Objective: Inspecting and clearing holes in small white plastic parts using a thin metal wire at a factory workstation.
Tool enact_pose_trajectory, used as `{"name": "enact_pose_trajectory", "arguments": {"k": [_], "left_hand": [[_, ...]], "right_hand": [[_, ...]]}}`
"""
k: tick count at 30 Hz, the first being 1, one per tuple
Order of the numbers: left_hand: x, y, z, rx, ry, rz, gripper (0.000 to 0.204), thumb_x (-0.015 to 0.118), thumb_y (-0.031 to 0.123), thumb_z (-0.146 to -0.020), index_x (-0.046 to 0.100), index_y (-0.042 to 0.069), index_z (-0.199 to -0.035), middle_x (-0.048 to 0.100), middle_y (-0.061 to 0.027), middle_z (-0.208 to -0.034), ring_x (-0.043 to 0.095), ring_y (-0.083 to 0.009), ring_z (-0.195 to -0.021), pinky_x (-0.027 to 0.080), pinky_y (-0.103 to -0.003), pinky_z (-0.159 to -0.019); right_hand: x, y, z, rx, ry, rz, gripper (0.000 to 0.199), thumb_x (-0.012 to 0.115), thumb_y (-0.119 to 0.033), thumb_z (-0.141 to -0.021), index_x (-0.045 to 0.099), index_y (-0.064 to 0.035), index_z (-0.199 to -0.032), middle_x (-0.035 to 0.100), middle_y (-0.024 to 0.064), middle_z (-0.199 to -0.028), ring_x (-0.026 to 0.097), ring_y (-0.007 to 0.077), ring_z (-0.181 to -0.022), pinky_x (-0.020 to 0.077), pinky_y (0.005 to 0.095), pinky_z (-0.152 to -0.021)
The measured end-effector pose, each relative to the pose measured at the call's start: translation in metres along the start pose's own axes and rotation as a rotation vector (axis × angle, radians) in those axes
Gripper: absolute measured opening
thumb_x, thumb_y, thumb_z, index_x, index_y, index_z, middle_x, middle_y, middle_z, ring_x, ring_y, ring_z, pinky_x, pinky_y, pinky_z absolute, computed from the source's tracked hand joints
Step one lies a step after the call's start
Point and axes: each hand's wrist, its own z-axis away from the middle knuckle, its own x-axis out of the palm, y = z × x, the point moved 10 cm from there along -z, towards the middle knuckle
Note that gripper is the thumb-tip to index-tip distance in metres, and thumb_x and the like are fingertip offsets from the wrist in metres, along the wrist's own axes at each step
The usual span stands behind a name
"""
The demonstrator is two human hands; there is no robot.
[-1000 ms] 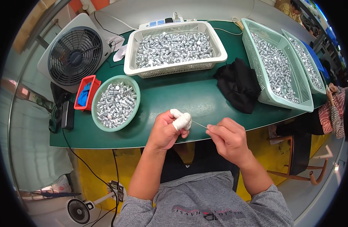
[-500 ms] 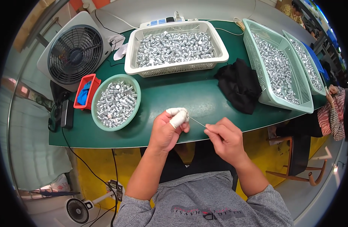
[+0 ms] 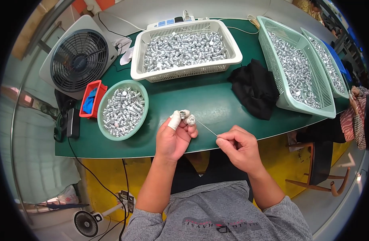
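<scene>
My left hand [image 3: 173, 138] is raised over the table's near edge, with white wrapping on several of its fingertips. Between the wrapped thumb and fingers it pinches a small silver metal part [image 3: 182, 115]. My right hand [image 3: 241, 148] pinches a thin metal rod [image 3: 207, 129] between thumb and fingers. The rod slants up and left, and its far end comes close to my left fingertips; whether it touches them I cannot tell. A round green bowl [image 3: 146, 114] full of similar silver parts stands left of my hands.
A white basket [image 3: 135, 71] of metal parts stands at the back of the green table [image 3: 216, 102]. Two pale green baskets [image 3: 286, 102] with more parts are at the right. Black cloth [image 3: 254, 90], a red bin [image 3: 88, 114] and a box fan [image 3: 78, 60] lie around. Another person's hand [image 3: 353, 103] shows far right.
My left hand has tilted and its fingers have shifted, so the metal part now shows between them. The rod stays in my right hand, which has barely moved.
</scene>
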Motion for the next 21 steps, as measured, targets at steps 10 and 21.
{"name": "enact_pose_trajectory", "arguments": {"k": [10,21], "left_hand": [[-0.007,-0.003,0.002,-0.040,0.077,-0.098,0.036,0.046,0.032,-0.111,0.064,0.000,-0.110,0.064,-0.0092,-0.092,0.055,-0.0180,-0.073,0.046,-0.034,-0.067],[0.001,-0.001,0.004,0.033,0.035,-0.205,0.033,0.051,0.032,-0.109,0.065,0.002,-0.107,0.065,-0.0089,-0.090,0.055,-0.0178,-0.074,0.045,-0.034,-0.064]], "right_hand": [[0.012,-0.003,-0.005,0.025,-0.023,-0.020,0.002,0.074,-0.001,-0.090,0.073,0.0004,-0.091,0.055,-0.0011,-0.076,0.045,0.0035,-0.062,0.0339,0.0217,-0.054],[0.015,0.009,-0.007,0.163,-0.065,-0.170,0.003,0.074,-0.001,-0.090,0.073,0.0014,-0.091,0.057,0.0000,-0.077,0.047,0.0043,-0.064,0.0357,0.0216,-0.057]]}}
